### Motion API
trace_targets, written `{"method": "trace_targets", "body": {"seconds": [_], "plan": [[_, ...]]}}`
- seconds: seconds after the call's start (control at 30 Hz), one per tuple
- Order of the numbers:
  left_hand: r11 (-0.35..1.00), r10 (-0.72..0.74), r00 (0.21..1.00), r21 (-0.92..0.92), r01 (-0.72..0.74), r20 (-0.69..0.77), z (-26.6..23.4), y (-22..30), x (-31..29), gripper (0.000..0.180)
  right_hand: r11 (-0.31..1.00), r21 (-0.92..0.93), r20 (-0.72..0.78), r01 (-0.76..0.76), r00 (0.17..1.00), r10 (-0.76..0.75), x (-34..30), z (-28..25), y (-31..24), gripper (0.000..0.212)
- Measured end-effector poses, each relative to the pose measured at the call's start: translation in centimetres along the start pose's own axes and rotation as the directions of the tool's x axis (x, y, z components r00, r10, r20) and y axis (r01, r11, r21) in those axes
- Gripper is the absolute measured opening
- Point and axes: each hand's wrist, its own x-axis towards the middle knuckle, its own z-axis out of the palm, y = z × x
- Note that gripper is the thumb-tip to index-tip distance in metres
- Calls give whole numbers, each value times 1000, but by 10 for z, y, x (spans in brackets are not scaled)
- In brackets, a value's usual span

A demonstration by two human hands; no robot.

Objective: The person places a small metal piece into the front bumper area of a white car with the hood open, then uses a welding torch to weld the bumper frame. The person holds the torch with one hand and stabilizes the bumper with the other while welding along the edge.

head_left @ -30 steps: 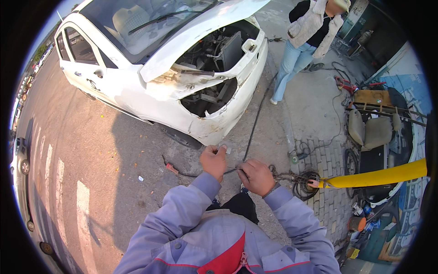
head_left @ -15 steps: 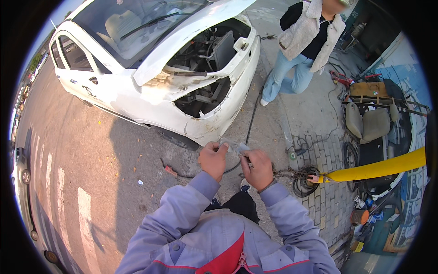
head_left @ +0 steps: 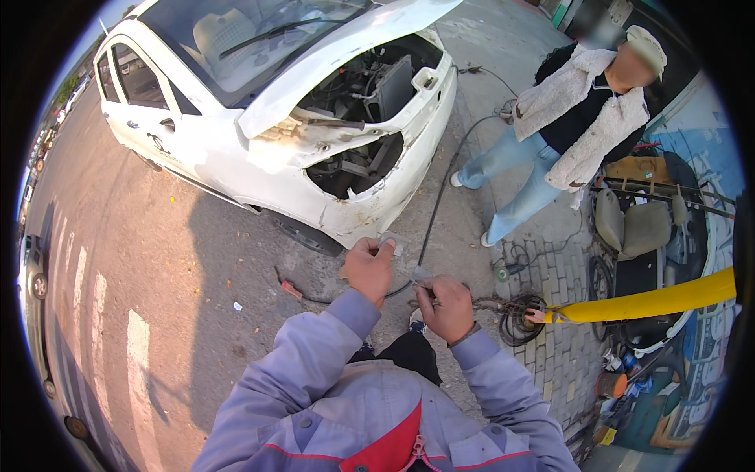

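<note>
In front of my body, my left hand point(head_left: 369, 265) is closed, with a thin, pale translucent piece point(head_left: 395, 243) pinched at its thumb and fingertips. It looks like plastic film, though its kind is not clear. Lower and to the right, my right hand point(head_left: 447, 305) is closed too. Its thumb and forefinger pinch a small, flat greyish piece point(head_left: 421, 274) that is too small to name. A gap separates the two hands. Just beyond them stands a white car point(head_left: 236, 177) with its hood point(head_left: 314, 67) raised and its headlight opening point(head_left: 358, 167) bare.
A person point(head_left: 562, 134) in a pale fleece vest stands at the right of the car. A black cable point(head_left: 437, 206) runs along the ground to a red-handled clamp point(head_left: 291, 289). At right are a yellow strap point(head_left: 653, 297), coiled cable point(head_left: 521, 321), a grinder point(head_left: 511, 271) and loose seats point(head_left: 646, 228).
My hands have moved apart, the right one dropping slightly, and the pale pieces at their fingertips are now separate. The person at right has stepped nearer and further right.
</note>
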Motion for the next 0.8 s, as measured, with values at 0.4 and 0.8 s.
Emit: {"method": "trace_targets", "body": {"seconds": [0.4, 0.8], "plan": [[997, -82, 997, 13, 82, -4, -2, -19, -20, 23, 993, -96, 22, 65, 998, -63, -10, 4, 3, 17], [991, -29, 1000, 132, 27, 12, -14, 8, 7, 23, 980, -11, -99, -199, 975, 197, -12, 3, 10, 12]]}}
